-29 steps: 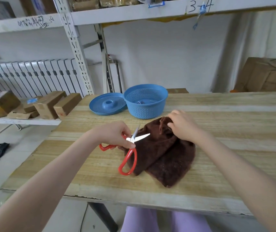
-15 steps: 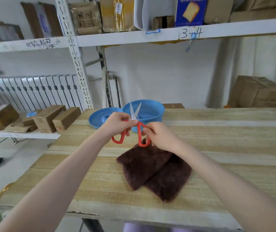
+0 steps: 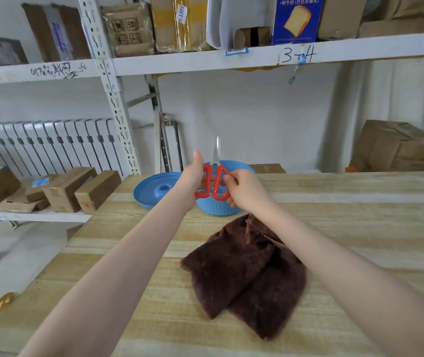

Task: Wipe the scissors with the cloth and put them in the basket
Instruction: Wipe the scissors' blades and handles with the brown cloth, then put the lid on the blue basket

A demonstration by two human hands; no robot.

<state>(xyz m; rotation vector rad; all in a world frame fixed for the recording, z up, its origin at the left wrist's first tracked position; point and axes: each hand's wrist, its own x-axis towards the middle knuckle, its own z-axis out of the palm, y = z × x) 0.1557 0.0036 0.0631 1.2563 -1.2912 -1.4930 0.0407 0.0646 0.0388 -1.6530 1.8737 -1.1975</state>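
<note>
Red-handled scissors (image 3: 216,181) stand upright in the air in front of the blue perforated basket (image 3: 216,207), blades together and pointing up. My left hand (image 3: 192,177) grips the left handle loop, thumb raised. My right hand (image 3: 244,193) pinches the right handle loop. The brown cloth (image 3: 247,274) lies crumpled on the wooden table (image 3: 347,228), nearer to me than the basket, and neither hand touches it.
A blue round lid (image 3: 156,191) lies left of the basket at the table's far left corner. Metal shelving with cardboard boxes (image 3: 61,189) stands behind and to the left. More boxes (image 3: 396,148) are stacked at the far right.
The scissors were lifted off the cloth and raised in front of the basket. My right hand left the cloth and took the right handle. The blades closed.
</note>
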